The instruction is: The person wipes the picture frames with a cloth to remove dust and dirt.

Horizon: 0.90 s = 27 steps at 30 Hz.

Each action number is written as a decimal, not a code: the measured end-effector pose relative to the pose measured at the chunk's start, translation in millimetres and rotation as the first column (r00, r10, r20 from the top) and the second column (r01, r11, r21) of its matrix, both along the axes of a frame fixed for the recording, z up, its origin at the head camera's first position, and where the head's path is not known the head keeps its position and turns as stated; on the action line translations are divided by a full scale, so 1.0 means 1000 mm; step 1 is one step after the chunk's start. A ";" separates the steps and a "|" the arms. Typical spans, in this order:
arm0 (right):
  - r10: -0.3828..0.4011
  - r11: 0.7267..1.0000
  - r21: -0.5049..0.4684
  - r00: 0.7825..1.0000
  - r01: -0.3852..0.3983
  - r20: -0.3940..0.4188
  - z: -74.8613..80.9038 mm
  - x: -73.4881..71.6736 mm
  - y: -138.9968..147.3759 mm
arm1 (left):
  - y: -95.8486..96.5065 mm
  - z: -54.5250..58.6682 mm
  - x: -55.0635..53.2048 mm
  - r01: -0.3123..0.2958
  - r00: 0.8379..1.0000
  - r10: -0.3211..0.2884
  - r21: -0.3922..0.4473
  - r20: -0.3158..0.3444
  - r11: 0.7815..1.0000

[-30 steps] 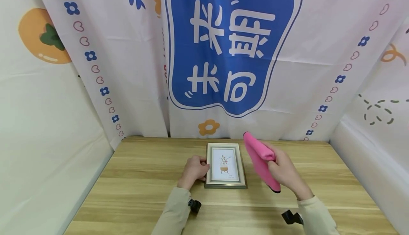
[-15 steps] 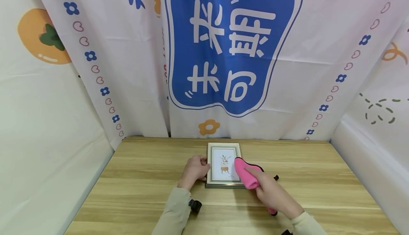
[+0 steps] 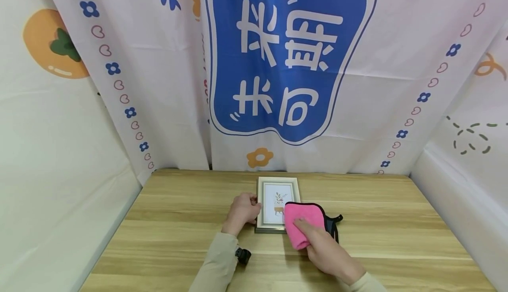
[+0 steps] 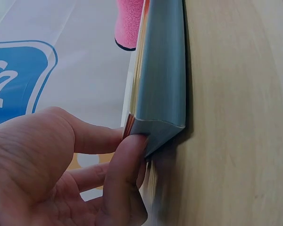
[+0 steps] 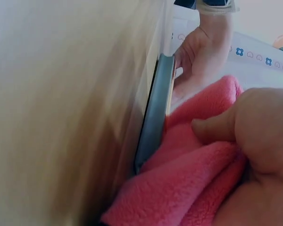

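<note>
A picture frame [image 3: 271, 206] with a pale border lies on the wooden table; its print shows a plant in an orange pot. My left hand [image 3: 241, 210] holds the frame's left side. In the left wrist view, its fingertips [image 4: 132, 148] sit at the corner of the frame's grey edge [image 4: 162, 70]. My right hand [image 3: 325, 250] grips a folded pink cloth [image 3: 303, 215] with black trim. The thumb presses on the plush cloth [image 5: 179, 188] in the right wrist view. The cloth overlaps the frame's lower right corner and hides it.
The wooden table [image 3: 190, 208] reaches back to a white printed curtain [image 3: 381, 120] with a blue sign. Pale side walls [image 3: 59, 173] flank it. A black wrist device [image 3: 243, 255] sits on the left sleeve.
My right hand has brought the pink cloth down and left, from beside the frame onto its lower right corner. The left hand and the frame stay in place.
</note>
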State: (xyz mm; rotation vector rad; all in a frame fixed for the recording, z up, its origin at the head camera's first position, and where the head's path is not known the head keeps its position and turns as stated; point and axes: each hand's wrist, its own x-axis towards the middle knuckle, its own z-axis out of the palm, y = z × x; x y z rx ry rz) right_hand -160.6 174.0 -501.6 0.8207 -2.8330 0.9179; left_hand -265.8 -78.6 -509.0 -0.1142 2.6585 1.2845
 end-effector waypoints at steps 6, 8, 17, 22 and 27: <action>-0.058 0.998 -0.001 0.998 0.058 0.036 -0.001 0.002 -0.010 | 0.000 0.000 0.001 0.004 1.000 -0.004 0.011 -0.003 1.000; -0.071 0.997 0.000 0.997 0.071 0.035 -0.001 0.003 -0.012 | 0.001 0.000 0.001 0.001 1.000 -0.001 0.010 0.002 1.000; -0.089 0.996 0.015 0.996 0.090 -0.024 -0.005 0.005 -0.020 | -0.002 0.000 0.001 -0.005 1.000 0.005 0.001 0.001 1.000; -0.075 0.997 0.001 0.996 0.075 -0.058 -0.006 0.005 -0.027 | -0.002 0.000 0.001 -0.002 1.000 0.002 -0.009 -0.002 1.000; -0.062 0.998 -0.005 0.995 0.061 -0.075 -0.009 0.005 -0.036 | -0.001 -0.002 0.001 0.008 1.000 -0.009 -0.034 -0.014 0.999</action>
